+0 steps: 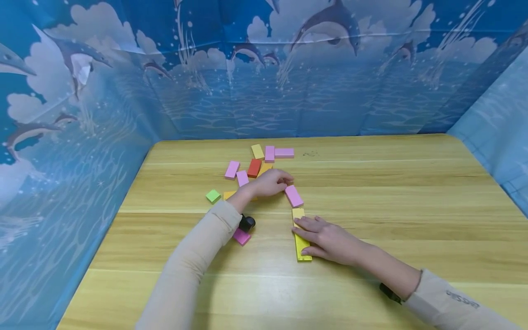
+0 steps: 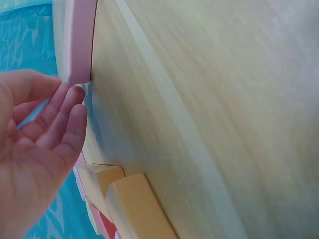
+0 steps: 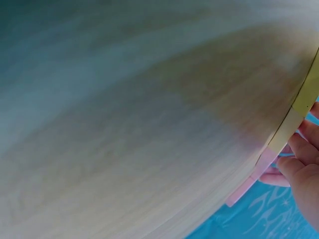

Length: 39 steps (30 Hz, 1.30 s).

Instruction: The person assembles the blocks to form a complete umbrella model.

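Note:
A pink block (image 1: 294, 196) lies at a slant just beyond a pale yellow block (image 1: 298, 212), which stands end to end with a bright yellow block (image 1: 304, 254). My left hand (image 1: 270, 182) is at the pink block's far end. In the left wrist view its thumb and fingertips are right at that end of the pink block (image 2: 80, 40), not wrapped round it. Fingers spread, my right hand (image 1: 330, 240) rests on the two yellow blocks from the right and covers part of them. The right wrist view shows the pink block (image 3: 249, 181) in line with the yellow ones.
Loose blocks lie to the left: a red block (image 1: 254, 168), a green block (image 1: 213, 196), several pink ones and a yellow block (image 1: 257, 151) farther back. A magenta block (image 1: 242, 237) sits partly under my left forearm. Blue dolphin-print cloth (image 1: 264, 101) walls the table (image 1: 392, 183).

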Each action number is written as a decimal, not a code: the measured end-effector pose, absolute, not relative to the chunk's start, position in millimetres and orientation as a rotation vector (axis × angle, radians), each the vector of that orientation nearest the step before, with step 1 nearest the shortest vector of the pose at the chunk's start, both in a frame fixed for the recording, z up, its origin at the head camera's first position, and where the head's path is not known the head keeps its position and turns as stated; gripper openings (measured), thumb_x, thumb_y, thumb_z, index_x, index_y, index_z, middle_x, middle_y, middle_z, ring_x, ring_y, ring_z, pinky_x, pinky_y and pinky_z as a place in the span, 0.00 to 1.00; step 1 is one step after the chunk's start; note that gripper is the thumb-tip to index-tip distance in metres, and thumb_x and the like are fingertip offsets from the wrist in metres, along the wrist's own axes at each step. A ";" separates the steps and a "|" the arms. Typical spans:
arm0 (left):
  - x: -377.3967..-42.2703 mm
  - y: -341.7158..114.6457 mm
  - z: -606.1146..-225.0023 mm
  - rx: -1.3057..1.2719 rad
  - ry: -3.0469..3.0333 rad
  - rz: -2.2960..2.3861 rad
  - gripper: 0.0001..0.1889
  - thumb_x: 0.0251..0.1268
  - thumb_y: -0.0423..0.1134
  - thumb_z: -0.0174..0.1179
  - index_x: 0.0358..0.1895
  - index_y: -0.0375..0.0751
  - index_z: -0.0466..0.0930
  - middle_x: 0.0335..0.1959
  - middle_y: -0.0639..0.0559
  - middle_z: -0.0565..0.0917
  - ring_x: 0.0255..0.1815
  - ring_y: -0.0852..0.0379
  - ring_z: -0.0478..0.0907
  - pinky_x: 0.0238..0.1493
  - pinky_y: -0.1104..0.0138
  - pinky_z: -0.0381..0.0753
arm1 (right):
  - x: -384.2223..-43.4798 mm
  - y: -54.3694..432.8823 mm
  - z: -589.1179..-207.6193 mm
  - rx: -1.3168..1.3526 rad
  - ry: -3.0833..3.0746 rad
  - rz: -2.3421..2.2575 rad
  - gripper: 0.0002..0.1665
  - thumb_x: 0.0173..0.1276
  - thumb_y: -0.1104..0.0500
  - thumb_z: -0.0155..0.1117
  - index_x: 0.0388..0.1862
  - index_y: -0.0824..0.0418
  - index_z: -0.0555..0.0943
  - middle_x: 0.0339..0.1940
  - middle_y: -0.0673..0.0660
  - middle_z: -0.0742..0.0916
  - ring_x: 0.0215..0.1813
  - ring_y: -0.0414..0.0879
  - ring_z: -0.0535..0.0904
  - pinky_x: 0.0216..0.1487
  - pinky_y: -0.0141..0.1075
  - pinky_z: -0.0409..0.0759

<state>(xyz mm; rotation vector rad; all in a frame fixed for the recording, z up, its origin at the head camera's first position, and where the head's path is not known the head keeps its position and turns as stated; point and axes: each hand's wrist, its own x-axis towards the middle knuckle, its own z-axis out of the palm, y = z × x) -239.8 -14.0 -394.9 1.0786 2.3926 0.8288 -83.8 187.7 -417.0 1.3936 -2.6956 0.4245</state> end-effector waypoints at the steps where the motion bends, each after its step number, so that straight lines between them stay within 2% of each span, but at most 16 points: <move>1: -239.2 -13.7 -396.1 1.045 2.402 0.867 0.15 0.68 0.30 0.50 0.55 0.31 0.76 0.48 0.41 0.80 0.47 0.54 0.76 0.49 0.70 0.72 | -83.6 187.9 -416.9 1.391 -2.698 0.423 0.33 0.64 0.46 0.60 0.60 0.66 0.74 0.63 0.64 0.74 0.63 0.58 0.70 0.58 0.54 0.69; 4: -237.3 -12.3 -400.7 0.993 2.432 0.925 0.11 0.66 0.37 0.56 0.45 0.34 0.81 0.36 0.45 0.81 0.35 0.58 0.73 0.38 0.72 0.70 | -83.2 187.9 -416.2 1.387 -2.705 0.423 0.33 0.65 0.46 0.60 0.61 0.66 0.74 0.63 0.64 0.74 0.63 0.58 0.70 0.58 0.54 0.68; 6: -236.6 -11.0 -404.6 1.022 2.441 0.919 0.09 0.63 0.38 0.60 0.41 0.35 0.82 0.31 0.47 0.80 0.30 0.58 0.70 0.34 0.72 0.68 | -83.2 187.7 -415.9 1.390 -2.709 0.421 0.33 0.65 0.45 0.60 0.61 0.66 0.74 0.63 0.64 0.74 0.63 0.58 0.69 0.58 0.54 0.68; 8: -235.8 -9.9 -407.4 1.054 2.445 0.911 0.11 0.61 0.38 0.62 0.43 0.36 0.82 0.34 0.50 0.81 0.33 0.60 0.73 0.37 0.74 0.71 | -83.2 187.5 -415.6 1.390 -2.716 0.423 0.33 0.65 0.45 0.60 0.61 0.66 0.74 0.63 0.64 0.74 0.64 0.57 0.69 0.58 0.54 0.68; 14: -235.0 -7.1 -409.2 1.121 2.396 0.865 0.16 0.62 0.35 0.60 0.52 0.34 0.79 0.42 0.45 0.82 0.40 0.56 0.76 0.43 0.73 0.72 | -83.1 187.0 -415.0 1.386 -2.739 0.429 0.33 0.64 0.45 0.60 0.62 0.65 0.73 0.64 0.63 0.74 0.65 0.56 0.68 0.59 0.53 0.67; 39: -228.4 0.2 -410.5 1.088 2.435 0.836 0.19 0.63 0.37 0.60 0.56 0.35 0.77 0.44 0.46 0.82 0.40 0.57 0.74 0.43 0.72 0.71 | -83.6 186.4 -413.5 1.403 -2.730 0.422 0.33 0.64 0.46 0.60 0.61 0.66 0.74 0.63 0.64 0.74 0.64 0.57 0.69 0.58 0.54 0.68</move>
